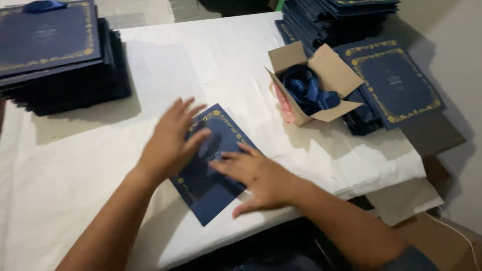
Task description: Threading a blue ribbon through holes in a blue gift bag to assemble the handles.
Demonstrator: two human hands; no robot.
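A dark blue card with a gold ornamental border (221, 131) lies tilted near the front edge of the white-covered table (201, 65). My left hand (170, 140) rests flat on its left part, fingers spread. My right hand (258, 175) presses flat on its lower right part, fingers pointing left. Neither hand grips anything. Part of the card is hidden under both hands.
A tall stack of the same blue cards (55, 55) stands at the back left. An open cardboard box (321, 75) holding blue ribbon sits right of centre. More blue cards (396, 83) are piled at the back right and right edge. Brown cardboard (406, 200) lies below the table's right corner.
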